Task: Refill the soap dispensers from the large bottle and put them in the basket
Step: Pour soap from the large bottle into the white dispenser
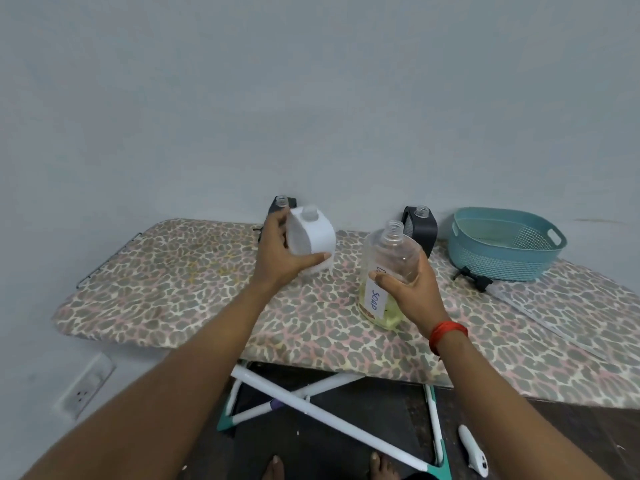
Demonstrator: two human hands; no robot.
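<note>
Ironing board [180,271]: serves as work surface, everything within arm reach.
Basket [502,244]: at 2 o'clock, nothing visible inside, waits for filled dispensers.
Soap bottle [388,271]: centre, uncapped, right hand [412,285] wrapped round it, prob. ready to pour.
White dispenser [311,240]: 11 o'clock of bottle, uncapped, left hand [280,251] gripping it, mouth up to take soap.
Dark dispensers [420,226]: 2 at 12 o'clock, by wall, open necks.

The ironing board [180,271] has a spotty brown and pink animal print. The basket [502,251] is blue-green. One dispenser [313,240] is white. The big bottle [388,271] holds yellow soap.
</note>
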